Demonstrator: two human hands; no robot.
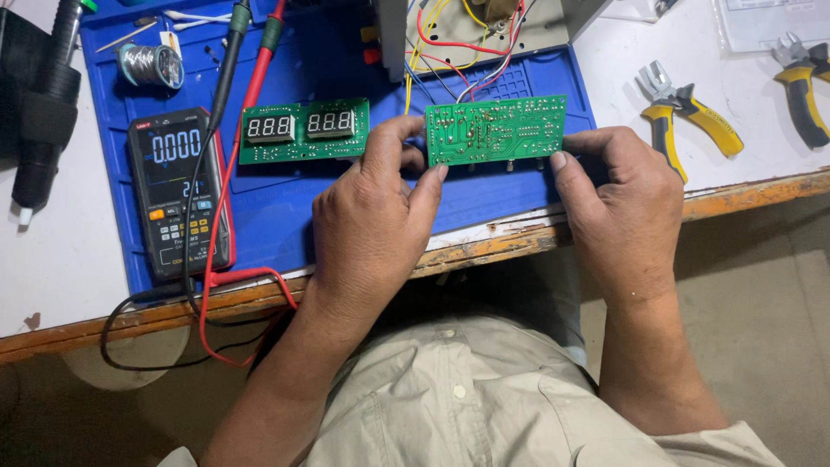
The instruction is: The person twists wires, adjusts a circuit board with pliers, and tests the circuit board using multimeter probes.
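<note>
head view: both hands [372, 225] [618, 203] grip green circuit board [495, 130] above blue mat [294, 216].

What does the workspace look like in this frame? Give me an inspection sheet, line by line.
Surface: blue rubber work mat on a white bench with a worn wooden front edge.
Job's things: green rectangular circuit board, solder side up, held at both short ends; second green board with two numeric displays lying on the mat to its left.
Clutter: dark handheld multimeter, solder spool, two yellow-handled pliers, black tool.
Grippers: left hand and right hand both pinch the held board.
Cables: red and black probe leads hanging over the bench edge; coloured wires from the board to an open casing.
Surroundings: bare floor, the person's beige shirt.
</note>
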